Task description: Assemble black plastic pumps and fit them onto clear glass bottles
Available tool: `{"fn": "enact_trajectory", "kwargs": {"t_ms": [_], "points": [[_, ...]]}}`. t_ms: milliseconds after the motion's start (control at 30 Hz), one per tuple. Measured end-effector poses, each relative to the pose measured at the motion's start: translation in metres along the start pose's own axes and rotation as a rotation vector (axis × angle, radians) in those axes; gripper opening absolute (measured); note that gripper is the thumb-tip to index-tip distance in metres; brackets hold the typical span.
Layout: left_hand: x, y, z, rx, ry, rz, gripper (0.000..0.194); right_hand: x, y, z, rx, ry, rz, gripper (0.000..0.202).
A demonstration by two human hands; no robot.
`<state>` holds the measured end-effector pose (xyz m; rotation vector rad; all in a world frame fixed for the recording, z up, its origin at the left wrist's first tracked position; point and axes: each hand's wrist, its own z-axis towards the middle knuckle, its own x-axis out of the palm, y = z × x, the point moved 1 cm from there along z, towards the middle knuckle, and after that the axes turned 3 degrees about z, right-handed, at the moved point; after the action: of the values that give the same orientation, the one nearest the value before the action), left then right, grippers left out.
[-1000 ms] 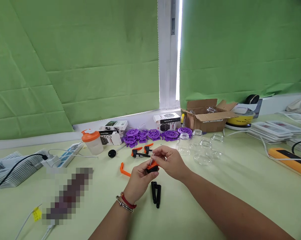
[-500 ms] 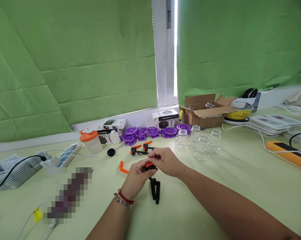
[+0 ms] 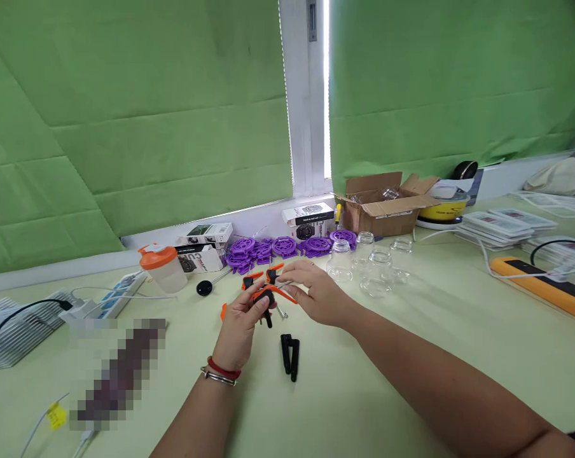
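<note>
In front of me my left hand (image 3: 237, 321) pinches a black part with an orange curved arm (image 3: 264, 294). My right hand (image 3: 311, 289) is closed at the right end of that arm, thumb and fingers bent together; its fingertips partly hide what they grip. A thin metal screw (image 3: 282, 312) shows just below the arm, but I cannot tell what supports it. On the table lies a pair of black stick-like pieces (image 3: 290, 357). Beyond my hands are two similar orange-and-black assemblies (image 3: 250, 280). Another orange piece (image 3: 223, 312) is partly hidden by my left hand.
Purple round parts (image 3: 284, 247) line the back, with printed boxes (image 3: 206, 259) behind. Clear glass jars (image 3: 377, 273) and an open carton (image 3: 380, 213) are back right. At left stand an orange-lidded shaker (image 3: 159, 264) and a power strip (image 3: 120, 296).
Both hands have lifted the black-and-orange part away from the black stick-like pieces, which stay on the table. The orange arm now extends toward my right fingers. The view has shifted slightly.
</note>
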<state>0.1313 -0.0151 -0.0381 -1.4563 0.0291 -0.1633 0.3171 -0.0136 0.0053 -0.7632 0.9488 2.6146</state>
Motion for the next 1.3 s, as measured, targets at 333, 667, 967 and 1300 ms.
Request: {"fn": "enact_trajectory", "kwargs": {"t_ms": [333,667,967,1300], "points": [[-0.007,0.007,0.010,-0.042,-0.262,-0.087,0.054,0.030,0.007,-0.061,0.372,0.592,-0.134,0.021],[-0.006,0.012,0.011,-0.109,-0.262,-0.235,0.046,0.028,-0.008,-0.067,0.521,0.498,-0.266,0.017],[0.003,0.006,0.004,-0.069,-0.268,-0.280,0.039,0.022,-0.021,-0.068,0.605,0.296,-0.154,0.021],[0.013,0.007,-0.001,-0.082,-0.110,-0.298,0.035,0.032,-0.018,-0.059,0.444,0.128,-0.007,0.013]]}}
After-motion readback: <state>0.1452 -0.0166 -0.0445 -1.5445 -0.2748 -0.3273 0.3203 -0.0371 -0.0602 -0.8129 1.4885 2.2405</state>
